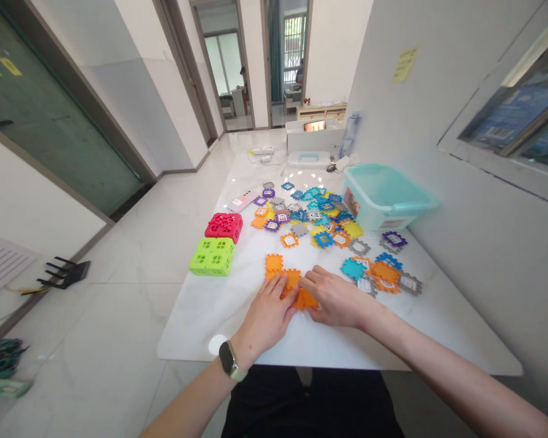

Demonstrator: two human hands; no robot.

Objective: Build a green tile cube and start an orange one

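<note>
Several orange interlocking tiles point(274, 263) lie joined near the front of the table, with toothed edges. My left hand point(267, 310) lies over their near left side, fingertips on the tiles and thumb at the near edge, holding them. It wears a watch point(227, 358) with a pale strap. My right hand point(335, 296) is closed, fingers curled, on an orange tile point(307, 299) at the right end of the group. That tile seems tilted against its neighbour; the fingers partly hide the joint.
A pile of mixed tiles point(301, 214) spreads beyond my hands; a smaller group point(386, 272) lies right. At left stand green point(212, 256) and red point(223, 226) tile boxes, with a phone point(243, 201) behind. A turquoise bin point(386, 193) stands by the wall.
</note>
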